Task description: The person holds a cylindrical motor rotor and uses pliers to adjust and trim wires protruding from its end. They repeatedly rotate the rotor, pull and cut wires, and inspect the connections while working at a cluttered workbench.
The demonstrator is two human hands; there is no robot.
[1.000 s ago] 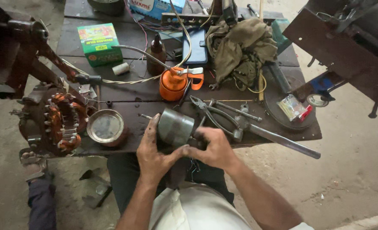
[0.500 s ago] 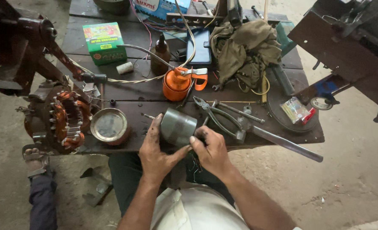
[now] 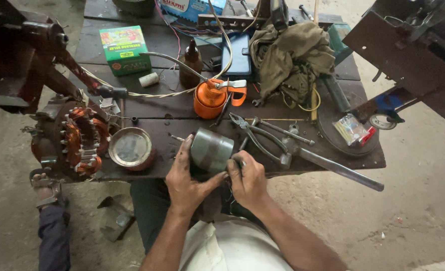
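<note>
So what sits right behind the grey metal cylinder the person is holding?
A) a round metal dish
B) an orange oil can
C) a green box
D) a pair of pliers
B: the orange oil can stands just beyond the grey metal cylinder, which the left hand and right hand hold at the table's near edge.

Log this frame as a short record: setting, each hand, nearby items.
setting: dark workbench, seen from above
left hand: grips metal cylinder from its left side
right hand: at cylinder's lower right end, touching it
near: round tin, pliers, orange oil can
left edge: copper-wound stator
back: green box, rag
</note>
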